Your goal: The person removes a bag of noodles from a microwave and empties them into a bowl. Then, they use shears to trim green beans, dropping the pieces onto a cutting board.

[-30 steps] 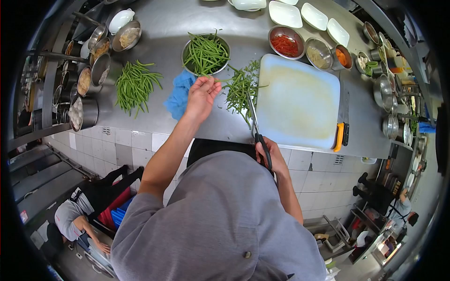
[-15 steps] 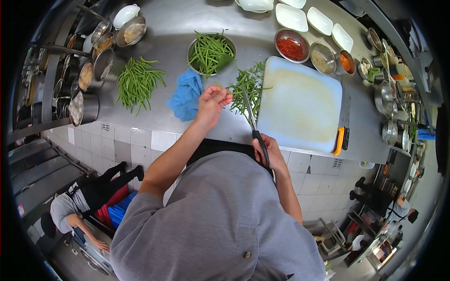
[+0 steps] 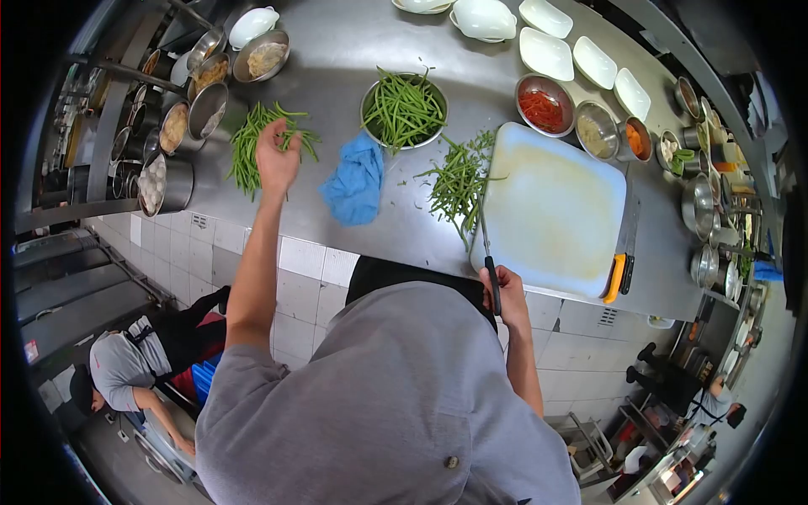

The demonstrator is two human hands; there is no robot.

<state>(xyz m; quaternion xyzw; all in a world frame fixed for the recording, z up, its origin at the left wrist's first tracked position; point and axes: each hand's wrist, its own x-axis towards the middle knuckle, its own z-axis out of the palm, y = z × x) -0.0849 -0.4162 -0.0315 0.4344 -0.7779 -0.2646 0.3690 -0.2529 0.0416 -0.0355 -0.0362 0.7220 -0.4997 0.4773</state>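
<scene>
Head view: left hand (image 3: 275, 157) open-fingered over loose green beans (image 3: 252, 143), right hand (image 3: 503, 290) gripping scissors (image 3: 489, 265)

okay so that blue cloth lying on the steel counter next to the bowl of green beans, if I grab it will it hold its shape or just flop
The blue cloth lies crumpled in soft folds, so it will probably flop and drape. It looks thin, likely light for its size. On the smooth steel counter it may slide when pushed, bunching rather than rolling.

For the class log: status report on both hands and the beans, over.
Left hand open over loose bean pile. Right hand grips scissors at board edge. Nothing blocking.
</scene>
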